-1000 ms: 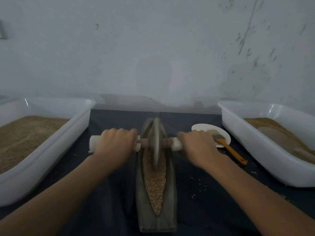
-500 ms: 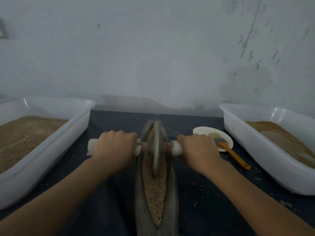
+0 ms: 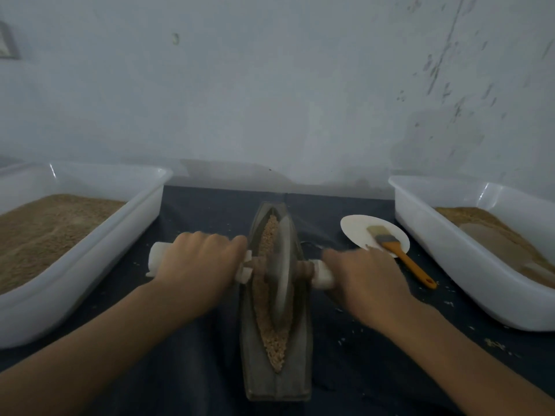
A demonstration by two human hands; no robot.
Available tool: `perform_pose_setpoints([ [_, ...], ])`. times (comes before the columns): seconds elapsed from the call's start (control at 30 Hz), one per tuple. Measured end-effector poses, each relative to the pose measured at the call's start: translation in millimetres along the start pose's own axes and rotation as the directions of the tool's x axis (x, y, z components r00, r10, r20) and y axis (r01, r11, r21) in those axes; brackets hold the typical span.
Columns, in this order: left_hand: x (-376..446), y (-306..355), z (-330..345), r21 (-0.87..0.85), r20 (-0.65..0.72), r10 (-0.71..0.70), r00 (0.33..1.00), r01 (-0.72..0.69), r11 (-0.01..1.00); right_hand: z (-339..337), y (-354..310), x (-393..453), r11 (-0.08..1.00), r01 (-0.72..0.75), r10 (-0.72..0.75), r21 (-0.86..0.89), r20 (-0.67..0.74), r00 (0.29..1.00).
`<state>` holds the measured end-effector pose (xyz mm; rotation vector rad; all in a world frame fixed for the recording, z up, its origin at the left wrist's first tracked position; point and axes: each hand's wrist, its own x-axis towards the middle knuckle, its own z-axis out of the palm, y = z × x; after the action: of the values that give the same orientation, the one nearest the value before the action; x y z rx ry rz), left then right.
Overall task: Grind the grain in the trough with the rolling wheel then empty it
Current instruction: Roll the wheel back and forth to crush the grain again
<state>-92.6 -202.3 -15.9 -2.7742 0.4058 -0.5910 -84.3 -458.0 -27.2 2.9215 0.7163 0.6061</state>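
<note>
Long, boat-shaped trough (image 3: 274, 376) lying on the dark cloth (image 3: 192, 364) at centre, long axis running straight away from the viewer, near blunt end toward the bottom edge, far end toward the wall. Tan grain (image 3: 274, 346) lying along its groove, tapering to a point at the near end. Grey rolling wheel (image 3: 280, 271) standing upright on edge in the groove, disc in line with the trough, white axle handle (image 3: 157, 258) crossing it from left to right. Left hand (image 3: 198, 265) curled over the handle left of the wheel, knuckles up, white handle end sticking out past it. Right hand (image 3: 365, 280) wrapped round the handle right of the wheel, somewhat motion-blurred. Compared with half a second ago, wheel and both hands nearer the viewer, about the trough's middle, with grain now showing beyond the wheel at the far end. White tub (image 3: 90, 265) of brown grain at left; second white tub (image 3: 468, 265) with finer brown material at right. Small white plate (image 3: 357, 229) just right of the trough's far end, orange-handled brush (image 3: 399, 250) lying across its rim, bristles on the plate.
</note>
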Motion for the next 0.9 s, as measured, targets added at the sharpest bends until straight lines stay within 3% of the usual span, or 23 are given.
perform_pose_setpoints([
  [0.17,-33,0,-17,-0.021,0.059,-0.009,0.998,0.01,1.0,-23,-8,-33,0.996,0.057,-0.064,-0.069,-0.106,0.992],
  [0.37,2,-9,17,-0.136,0.137,-0.102,0.985,0.121,0.983,-6,-7,27,0.973,0.011,-0.012,-0.229,-0.005,1.0],
  [0.5,46,-19,37,-0.143,0.053,-0.115,0.992,0.121,0.982,12,12,79,0.974,-0.038,0.03,-0.222,-0.039,0.999],
  [0.63,64,-20,30,-0.07,0.011,-0.077,0.997,0.078,0.994,29,20,79,0.98,-0.108,0.104,-0.168,-0.028,0.994],
  [0.8,17,0,1,-0.008,0.016,0.004,1.0,-0.004,1.0,14,8,16,0.997,-0.081,0.081,0.006,0.039,0.996],
  [0.9,-22,8,-18,-0.062,0.071,-0.02,0.997,0.025,0.998,-14,-6,-15,1.0,0.001,-0.001,-0.016,0.01,1.0],
])
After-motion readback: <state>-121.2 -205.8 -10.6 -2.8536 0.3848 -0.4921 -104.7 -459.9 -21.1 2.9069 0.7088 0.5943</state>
